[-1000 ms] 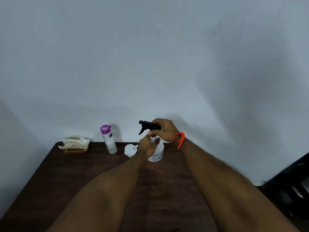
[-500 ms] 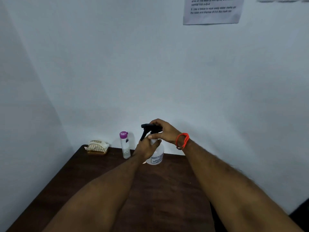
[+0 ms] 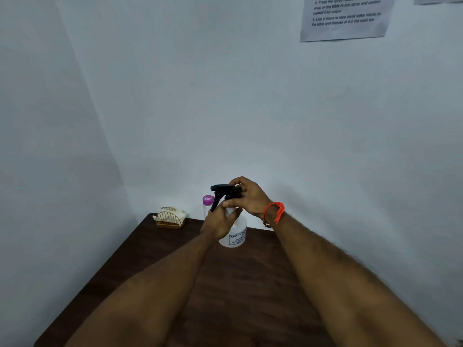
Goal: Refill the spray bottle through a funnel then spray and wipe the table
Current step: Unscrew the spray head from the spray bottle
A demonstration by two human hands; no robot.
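A white spray bottle (image 3: 236, 234) with a printed label stands on the dark wooden table (image 3: 238, 284) near the back wall. My left hand (image 3: 220, 222) wraps its shoulder and neck. My right hand (image 3: 246, 196), with an orange band at the wrist, grips the black trigger head (image 3: 220, 190) on top of the bottle. The nozzle points left. Behind my left hand stands a clear bottle with a purple cap (image 3: 208, 200), mostly hidden. The funnel is out of sight behind my hands.
A wire holder with tissues (image 3: 170, 216) sits at the table's back left corner. Walls close in at the left and behind. A printed instruction sheet (image 3: 345, 18) hangs on the wall, upper right.
The head has turned, so the scene has shifted and the wall sheet has come into view. Both hands stay on the spray bottle; the funnel seen earlier beside it is now covered.
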